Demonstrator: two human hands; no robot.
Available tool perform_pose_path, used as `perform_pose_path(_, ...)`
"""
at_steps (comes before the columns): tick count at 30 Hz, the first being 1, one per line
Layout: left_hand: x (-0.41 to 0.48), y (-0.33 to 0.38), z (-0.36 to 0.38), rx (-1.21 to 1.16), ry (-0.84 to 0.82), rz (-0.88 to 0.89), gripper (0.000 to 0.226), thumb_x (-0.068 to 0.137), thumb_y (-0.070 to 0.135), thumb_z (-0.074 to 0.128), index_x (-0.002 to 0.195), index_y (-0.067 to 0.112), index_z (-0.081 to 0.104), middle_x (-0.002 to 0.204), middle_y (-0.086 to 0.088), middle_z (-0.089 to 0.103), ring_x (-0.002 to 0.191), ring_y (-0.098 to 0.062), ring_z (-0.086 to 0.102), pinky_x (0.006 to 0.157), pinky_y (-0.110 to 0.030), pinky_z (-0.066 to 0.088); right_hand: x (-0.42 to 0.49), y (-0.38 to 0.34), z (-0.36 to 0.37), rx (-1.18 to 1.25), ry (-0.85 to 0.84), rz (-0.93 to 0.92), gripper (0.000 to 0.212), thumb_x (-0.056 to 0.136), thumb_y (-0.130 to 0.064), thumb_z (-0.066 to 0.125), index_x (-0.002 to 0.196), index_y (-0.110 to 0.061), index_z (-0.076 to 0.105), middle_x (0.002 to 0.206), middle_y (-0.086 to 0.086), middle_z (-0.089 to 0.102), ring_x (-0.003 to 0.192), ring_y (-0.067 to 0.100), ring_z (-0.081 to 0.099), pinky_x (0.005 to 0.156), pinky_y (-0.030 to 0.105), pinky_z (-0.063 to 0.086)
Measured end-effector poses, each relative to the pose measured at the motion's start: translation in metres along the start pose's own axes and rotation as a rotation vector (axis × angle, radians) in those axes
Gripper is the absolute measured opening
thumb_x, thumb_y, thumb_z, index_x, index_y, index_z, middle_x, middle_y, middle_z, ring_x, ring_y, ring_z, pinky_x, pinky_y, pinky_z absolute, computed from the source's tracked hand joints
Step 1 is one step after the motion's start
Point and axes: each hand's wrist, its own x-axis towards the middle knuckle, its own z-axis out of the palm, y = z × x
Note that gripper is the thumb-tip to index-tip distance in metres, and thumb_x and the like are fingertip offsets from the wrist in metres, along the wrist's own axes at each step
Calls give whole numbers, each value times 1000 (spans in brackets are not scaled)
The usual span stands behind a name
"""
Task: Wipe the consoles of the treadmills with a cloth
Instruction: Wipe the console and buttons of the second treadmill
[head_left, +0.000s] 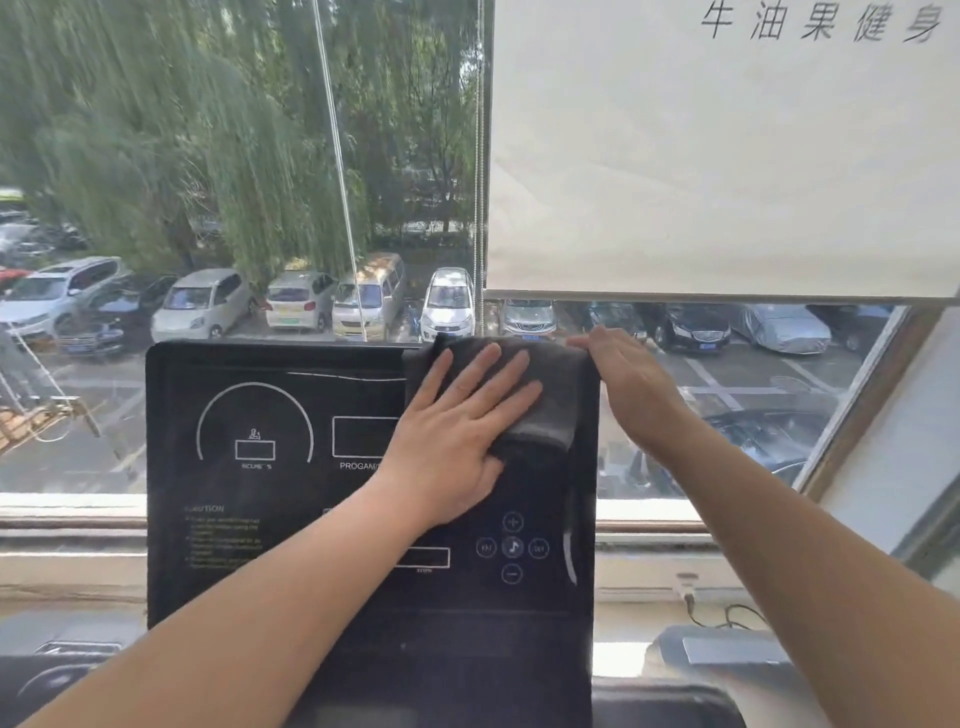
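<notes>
Evidently limp, the folded dark grey cloth (563, 400) wants a flat palm: the left hand (457, 431) lies spread on it against the glossy black treadmill console (249, 571); the right hand (628, 379) rests at the top corner, grip unclear.

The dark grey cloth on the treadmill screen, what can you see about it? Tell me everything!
The dark grey cloth looks soft and thick, like a folded towel. It lies draped over the top right corner of the black treadmill console, its lower edge rolled. The left hand presses flat on it, fingers spread. The right hand rests on its top right edge; whether it pinches the cloth is hidden.
</notes>
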Motion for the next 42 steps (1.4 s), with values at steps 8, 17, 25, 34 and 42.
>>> perform_pose_path(8, -4, 47, 29, -59, -130, 419, 81, 82, 28, 59, 159, 34, 35, 172, 11, 13, 160, -17, -3, 128, -52, -2, -9, 5, -1, 118, 37, 57, 57, 110, -54, 22, 123, -37, 75, 122, -31, 59, 129, 8, 52, 119, 40, 36)
perform_pose_path(17, 29, 36, 5, -151, 65, 17, 75, 85, 33, 54, 158, 31, 37, 171, 11, 16, 160, -17, 1, 128, -52, -6, 1, 5, 3, 167, 105, 112, 61, 99, -66, 30, 109, -30, 79, 111, -8, 76, 108, 11, 69, 103, 41, 52)
perform_pose_path(25, -26, 23, 26, -42, -224, 639, 81, 78, 25, 59, 156, 34, 40, 170, 15, 18, 159, -12, 0, 129, -47, -3, -14, 6, 17, -51, 190, -99, 30, 107, -25, 48, 123, -27, 73, 118, -18, 62, 116, -1, 54, 102, 21, 39)
perform_pose_path(34, -27, 63, 34, -242, 60, -66, 75, 85, 33, 62, 157, 29, 40, 171, 10, 17, 160, -19, 0, 127, -52, -8, -15, 10, 26, 57, 243, -54, 29, 107, -27, 46, 119, -30, 72, 111, -25, 61, 102, -23, 51, 90, 5, 36)
perform_pose_path(42, -65, 46, 47, -151, -255, 625, 76, 75, 23, 55, 151, 31, 49, 168, 15, 25, 159, -10, 3, 128, -49, 5, -19, 11, 29, 5, 232, -54, 33, 106, -21, 47, 130, -28, 69, 116, -24, 58, 106, -26, 46, 90, -4, 29)
